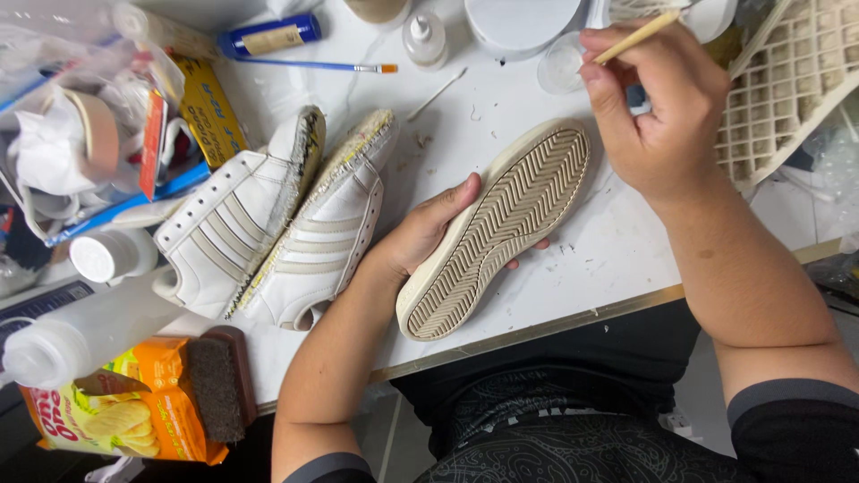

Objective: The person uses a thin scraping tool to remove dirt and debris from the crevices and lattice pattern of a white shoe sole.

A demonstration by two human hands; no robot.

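While the detached shoe sole (497, 234) is lying tread-up near the front edge of the white table (617, 250), the left hand (429, 228) is gripping it from underneath, thumb on the rim and fingertips showing past the far side. The right hand (658, 107) is pinching a thin wooden stick (637, 37) above the back right corner, its tip possibly reaching a small clear cup (562, 64), though that is hard to make out. Just beside the sole, toward the left, two white sole-less sneakers (277, 224) are leaning against each other. A brown brush (219, 383) is sitting at the front left edge, touching an orange snack bag (116, 416).
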